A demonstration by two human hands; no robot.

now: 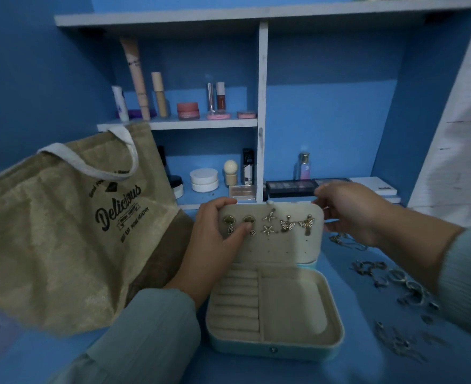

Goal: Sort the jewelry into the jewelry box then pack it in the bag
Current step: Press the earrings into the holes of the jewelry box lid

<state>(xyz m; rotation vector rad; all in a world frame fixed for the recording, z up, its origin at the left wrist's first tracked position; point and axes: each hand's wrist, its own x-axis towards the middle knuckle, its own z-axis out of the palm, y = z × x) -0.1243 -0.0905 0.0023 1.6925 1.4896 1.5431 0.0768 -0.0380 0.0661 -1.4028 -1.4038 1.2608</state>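
Ten earrings (269,225) stud the jewelry box (274,322) lid, which left hand (217,236) and right hand (348,212) fingers grip.

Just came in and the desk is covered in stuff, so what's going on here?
A person is filling an open jewelry box. The left hand grips the upright lid panel, thumb on the earrings pinned there, and the right hand holds its far corner. The tray compartments below look empty. Loose rings and other jewelry lie on the blue desk to the right. A tote bag waits on the left.
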